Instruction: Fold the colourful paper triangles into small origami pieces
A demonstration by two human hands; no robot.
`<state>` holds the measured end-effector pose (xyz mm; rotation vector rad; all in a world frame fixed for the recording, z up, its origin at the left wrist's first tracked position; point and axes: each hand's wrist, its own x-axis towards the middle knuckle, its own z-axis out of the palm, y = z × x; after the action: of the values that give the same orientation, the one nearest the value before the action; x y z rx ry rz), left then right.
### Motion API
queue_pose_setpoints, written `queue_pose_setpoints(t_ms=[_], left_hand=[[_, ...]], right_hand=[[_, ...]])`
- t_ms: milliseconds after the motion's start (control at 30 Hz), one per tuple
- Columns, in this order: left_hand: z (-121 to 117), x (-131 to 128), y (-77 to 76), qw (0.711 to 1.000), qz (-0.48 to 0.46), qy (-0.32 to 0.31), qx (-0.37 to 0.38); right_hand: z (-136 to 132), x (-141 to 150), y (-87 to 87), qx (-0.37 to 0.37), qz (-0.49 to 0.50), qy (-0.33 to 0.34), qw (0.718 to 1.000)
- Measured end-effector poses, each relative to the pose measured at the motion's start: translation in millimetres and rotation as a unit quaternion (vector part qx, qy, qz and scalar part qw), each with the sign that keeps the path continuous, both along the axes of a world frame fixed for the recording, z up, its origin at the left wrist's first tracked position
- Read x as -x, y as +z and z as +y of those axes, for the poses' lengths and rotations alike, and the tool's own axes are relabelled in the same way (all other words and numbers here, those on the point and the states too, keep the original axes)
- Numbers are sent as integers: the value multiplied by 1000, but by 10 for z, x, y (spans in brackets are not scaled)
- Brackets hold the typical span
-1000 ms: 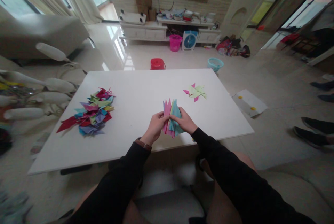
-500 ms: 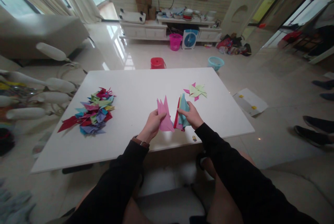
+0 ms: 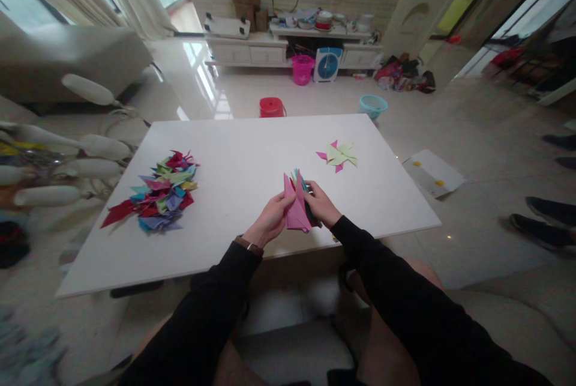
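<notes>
Above the near edge of the white table (image 3: 243,152), my left hand (image 3: 270,217) is closed on a pink folded paper piece (image 3: 296,213) with pointed tips. My right hand (image 3: 321,205) grips a stack of folded papers (image 3: 306,185), of which blue, green and red tips show behind the pink piece. The two hands are close together and the pink piece lies against the stack. To the left lies a heap of colourful folded papers (image 3: 166,191). A few pale green and pink folded pieces (image 3: 338,156) lie at the right of the table.
A red stool or bucket (image 3: 271,107) and a light blue basket (image 3: 372,105) stand beyond the table's far edge. On the floor to the right is a white board (image 3: 434,173). White rounded lamp arms (image 3: 90,89) reach in at the left.
My hands have come together. The pink piece, held apart to the left before, has moved right against the stack of coloured papers. The piles on the table are unchanged.
</notes>
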<state>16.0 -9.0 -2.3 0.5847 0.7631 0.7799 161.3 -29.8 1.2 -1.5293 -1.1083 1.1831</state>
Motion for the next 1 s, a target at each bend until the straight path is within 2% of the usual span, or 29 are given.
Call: queue_pose_setpoints(t_ms=[100, 333, 500, 600, 700, 800, 867, 933, 1000], left_hand=[[20, 26, 7, 1000, 17, 8, 7], [48, 99, 36, 996, 81, 40, -19], [94, 171, 24, 991, 111, 66, -37], [236, 351, 29, 988, 118, 95, -39], [540, 758, 77, 975, 141, 162, -52], [942, 1407, 148, 941, 194, 263, -85], [1183, 1917, 187, 902, 282, 316, -83], [1362, 2415, 213, 851, 397, 338, -60], [1485, 2843, 221, 822, 440, 358, -46]], right_hand=[[8, -28, 53, 5, 2, 4, 1000], [-30, -69, 142, -34, 16, 23, 999], [-20, -67, 106, -25, 31, -14, 999], [9, -63, 91, -32, 39, -37, 998], [34, -86, 90, -45, 35, -58, 997], [45, -133, 88, -50, 28, -56, 997], [46, -175, 83, -52, 18, -51, 997], [45, -223, 74, -54, 5, -44, 998], [42, -276, 59, -55, -4, -40, 998]])
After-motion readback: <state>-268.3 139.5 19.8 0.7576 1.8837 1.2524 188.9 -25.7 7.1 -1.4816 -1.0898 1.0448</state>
